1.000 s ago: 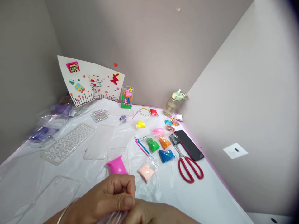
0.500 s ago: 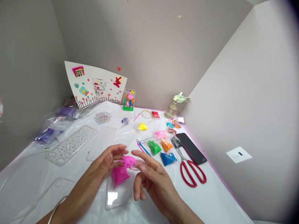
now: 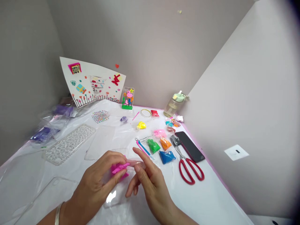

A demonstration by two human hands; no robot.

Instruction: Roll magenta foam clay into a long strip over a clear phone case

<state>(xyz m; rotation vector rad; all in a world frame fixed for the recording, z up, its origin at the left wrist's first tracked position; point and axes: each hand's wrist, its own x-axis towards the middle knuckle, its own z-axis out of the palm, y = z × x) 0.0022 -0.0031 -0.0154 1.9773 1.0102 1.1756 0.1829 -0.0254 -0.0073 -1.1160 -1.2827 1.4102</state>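
Note:
My left hand (image 3: 90, 181) pinches a lump of bright pink modelling clay (image 3: 119, 168) between thumb and fingers. From the clay a twisted clear plastic wrapper (image 3: 135, 163) runs across to my right hand (image 3: 153, 186), whose thumb and index finger close on its end while the other fingers curl below. Behind the left fingers, more pink shows, partly hidden. Under both hands lies a clear phone case (image 3: 114, 201), with a bright glare spot on it.
Bagged clay in green (image 3: 153, 146), orange (image 3: 165, 143) and blue (image 3: 167, 157) lies right of my hands, beside red-handled scissors (image 3: 187, 170) and a black phone (image 3: 190, 146). A textured clear case (image 3: 70, 145) rests at left. Behind stand a decorated case (image 3: 127, 98) and a bottle (image 3: 174, 104).
My left hand has closed its thumb and fingers round the pink clay, which it now covers more. The right hand keeps its hold on the wrapper. The view has shifted slightly.

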